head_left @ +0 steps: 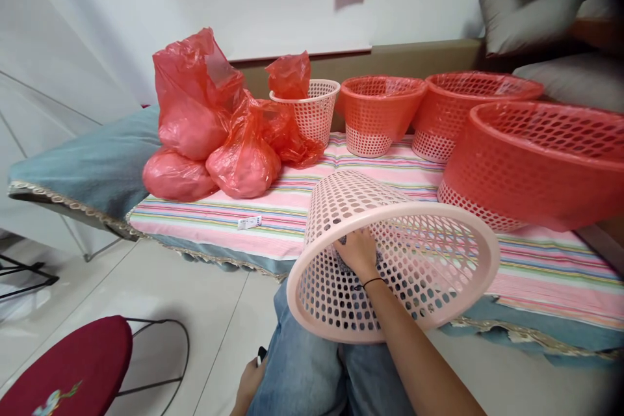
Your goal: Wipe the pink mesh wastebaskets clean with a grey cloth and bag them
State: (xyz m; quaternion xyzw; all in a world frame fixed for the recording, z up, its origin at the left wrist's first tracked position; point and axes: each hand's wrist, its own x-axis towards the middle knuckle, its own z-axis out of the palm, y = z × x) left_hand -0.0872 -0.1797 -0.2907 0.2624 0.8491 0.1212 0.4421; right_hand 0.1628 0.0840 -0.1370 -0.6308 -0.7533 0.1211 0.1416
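A pale pink plastic basket with a mesh of holes lies tilted over my lap, its mouth toward me. My right hand is inside it, pressing a grey cloth against the inner wall. Most of the cloth is hidden under the palm and fingers. Low beside my left knee, my left hand is closed around a small black and white item whose kind I cannot make out; my leg partly hides this hand.
Red plastic bags sit bunched on the striped cover at the left. Behind stand a pink basket and three red-lined baskets. A small white label lies near the front edge. A red stool is at lower left.
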